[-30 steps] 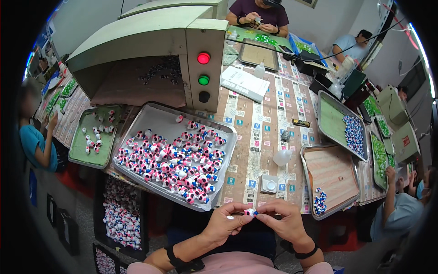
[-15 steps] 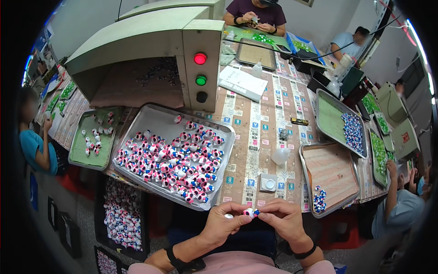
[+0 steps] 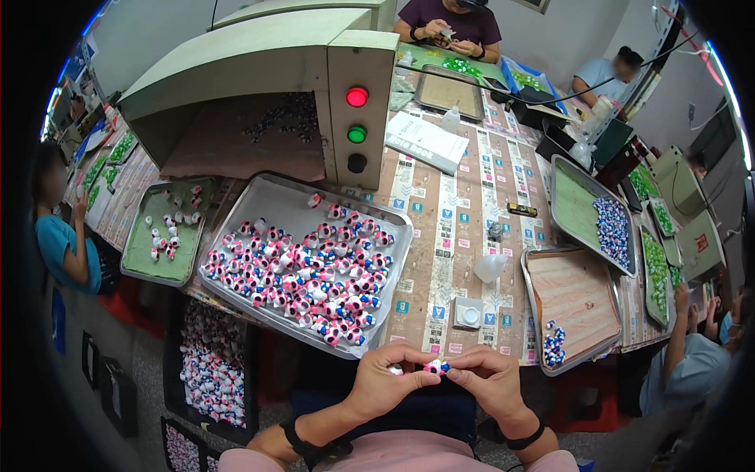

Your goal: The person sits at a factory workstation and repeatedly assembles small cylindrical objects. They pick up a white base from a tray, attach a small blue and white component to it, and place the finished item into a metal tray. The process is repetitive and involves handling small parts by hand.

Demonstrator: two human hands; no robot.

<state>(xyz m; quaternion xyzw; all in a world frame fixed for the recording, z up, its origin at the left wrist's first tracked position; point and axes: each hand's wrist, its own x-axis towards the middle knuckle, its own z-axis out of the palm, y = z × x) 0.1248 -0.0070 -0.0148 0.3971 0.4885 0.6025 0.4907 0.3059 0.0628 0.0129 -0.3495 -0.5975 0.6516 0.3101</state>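
Close in front of me, my left hand (image 3: 380, 387) and my right hand (image 3: 495, 387) meet over a small white, pink and blue plastic figurine (image 3: 436, 366). My left thumb and fingers pinch its left side, while the right fingertips grip the blue end. A second white piece (image 3: 395, 368) shows in the curl of my left fingers. Just beyond the hands, a metal tray (image 3: 275, 197) lined with white sheet holds many similar pink, white and blue figurines (image 3: 314, 275). At the right, a brown-lined tray (image 3: 570, 287) has a small heap of blue-and-white parts (image 3: 554, 344) in its near corner.
A machine (image 3: 362, 71) with an arched opening stands behind the tray. On the table are a white squeeze bottle (image 3: 491, 267), a small white box (image 3: 468, 313), a marker-like cylinder (image 3: 522, 210) and a booklet (image 3: 429, 141). A dark crate (image 3: 252, 385) of figurines sits low left. Other people work around.
The view has shifted a little, so the table things sit slightly farther right. Both hands stay together on the figurine, which has turned slightly between the fingertips.
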